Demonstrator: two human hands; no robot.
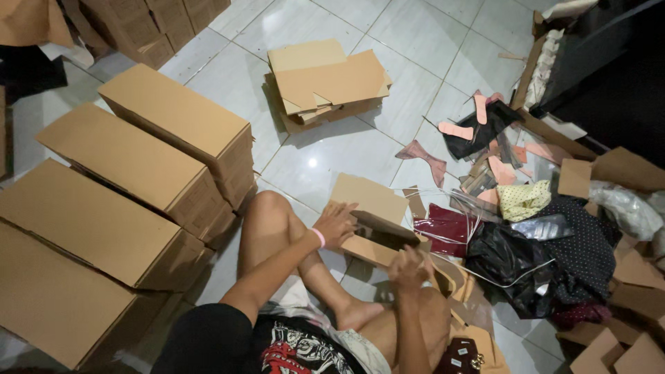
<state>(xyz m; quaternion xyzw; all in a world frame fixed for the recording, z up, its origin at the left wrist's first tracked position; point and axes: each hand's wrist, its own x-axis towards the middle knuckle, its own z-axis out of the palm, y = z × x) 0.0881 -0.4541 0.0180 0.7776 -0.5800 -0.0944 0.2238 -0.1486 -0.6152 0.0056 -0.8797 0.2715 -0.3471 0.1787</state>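
I sit on a tiled floor with my legs folded. A brown cardboard box (370,201) lies partly folded in front of my knee. My left hand (336,223), with a pink band at the wrist, presses on the box's left side. My right hand (410,269) grips the box's near flap (370,251). A dark red item in a clear plastic bag (447,228) lies just to the right of the box.
Stacks of flat cardboard boxes (131,180) stand along my left. A pile of flat boxes (325,83) lies ahead on the tiles. To the right are black plastic bags (516,266), dotted fabric (589,242), pink insoles (457,129) and cardboard scraps.
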